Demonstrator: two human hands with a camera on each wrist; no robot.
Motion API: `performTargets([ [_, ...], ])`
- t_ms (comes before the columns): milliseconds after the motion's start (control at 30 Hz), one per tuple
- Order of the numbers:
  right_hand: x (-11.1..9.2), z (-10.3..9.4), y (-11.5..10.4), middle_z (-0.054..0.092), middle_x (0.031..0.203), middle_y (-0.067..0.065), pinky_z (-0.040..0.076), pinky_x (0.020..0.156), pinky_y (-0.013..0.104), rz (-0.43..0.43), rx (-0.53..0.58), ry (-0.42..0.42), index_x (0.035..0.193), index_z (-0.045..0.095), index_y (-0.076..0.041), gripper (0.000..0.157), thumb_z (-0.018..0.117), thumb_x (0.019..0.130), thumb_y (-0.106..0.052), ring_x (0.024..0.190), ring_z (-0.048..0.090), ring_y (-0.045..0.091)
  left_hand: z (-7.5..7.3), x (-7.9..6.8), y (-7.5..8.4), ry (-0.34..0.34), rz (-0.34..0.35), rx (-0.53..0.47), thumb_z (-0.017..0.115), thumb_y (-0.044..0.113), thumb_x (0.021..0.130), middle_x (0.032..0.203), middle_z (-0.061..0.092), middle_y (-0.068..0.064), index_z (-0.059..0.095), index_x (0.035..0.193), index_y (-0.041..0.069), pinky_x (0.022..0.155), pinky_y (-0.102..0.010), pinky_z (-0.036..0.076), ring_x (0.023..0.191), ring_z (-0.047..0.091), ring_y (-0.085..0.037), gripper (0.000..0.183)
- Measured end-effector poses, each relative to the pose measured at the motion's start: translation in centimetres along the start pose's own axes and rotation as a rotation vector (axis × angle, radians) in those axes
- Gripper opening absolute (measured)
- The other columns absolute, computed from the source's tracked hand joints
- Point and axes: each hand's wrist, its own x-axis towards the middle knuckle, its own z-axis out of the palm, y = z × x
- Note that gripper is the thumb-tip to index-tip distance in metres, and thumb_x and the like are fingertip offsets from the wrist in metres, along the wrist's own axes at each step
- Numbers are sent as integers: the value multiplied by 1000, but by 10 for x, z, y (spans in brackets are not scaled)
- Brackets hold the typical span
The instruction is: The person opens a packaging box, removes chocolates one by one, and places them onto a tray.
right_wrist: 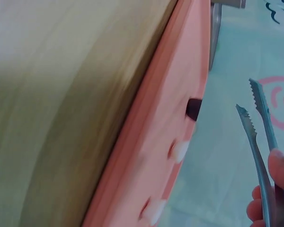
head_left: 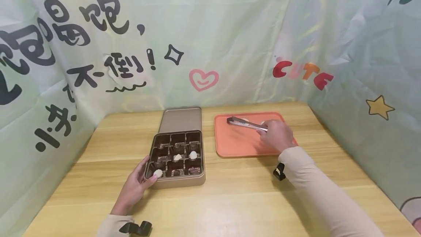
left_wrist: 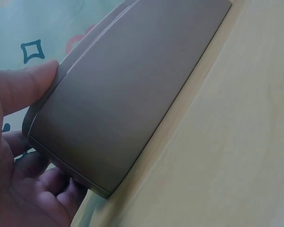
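My left hand (head_left: 133,185) grips the near left corner of a brown tin box (head_left: 179,183), its thumb over the rim. In the left wrist view the thumb (left_wrist: 31,85) presses the edge while fingers curl by the side. The box has a dark divided insert; white candies lie in the centre, middle-right and near-left compartments, dark chocolates in the near-middle and near-right ones. My right hand (head_left: 277,134) holds metal tongs (head_left: 246,123) over the orange tray (head_left: 235,143). Their toothed tips stand apart in the right wrist view, nothing between them.
On the tray sit a dark chocolate (right_wrist: 193,109) and two white candies (right_wrist: 180,151), partly hidden by tongs and hand in the head view. Behind the box lies its brown lid (head_left: 181,119). Printed cloth walls (head_left: 236,46) enclose the wooden table (head_left: 230,196).
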Motion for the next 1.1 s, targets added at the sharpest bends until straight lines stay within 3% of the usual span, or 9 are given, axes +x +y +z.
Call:
performTargets([
  [300,5,5,-31,67,86,5,43,49,34,-28,37,-96,104,73,-11,27,71,89,-34,64,56,21,0,0,1,3,4,8,67,12,92,156,18,-26,14,154,3,105,-42,31,137,28,-45,83],
  [667,8,20,-62,64,79,1,44,48,31,-214,24,-62,95,74,-10,23,74,87,-31,57,53,14,1,-1,-1,7,7,5,67,11,91,155,18,-28,14,154,1,107,-49,28,137,26,-46,83],
  [833,9,20,-76,64,80,-1,47,52,29,-283,7,-74,99,73,-11,24,74,87,-31,62,55,12,0,-1,0,5,17,7,67,11,91,154,18,-28,15,154,2,107,-51,28,137,26,-47,82],
  [1100,12,21,-89,66,79,-5,49,58,31,-295,68,-149,96,73,-13,19,74,87,-30,69,55,14,0,2,1,-3,22,3,67,13,91,155,18,-27,14,154,3,108,-50,27,138,26,-45,83],
])
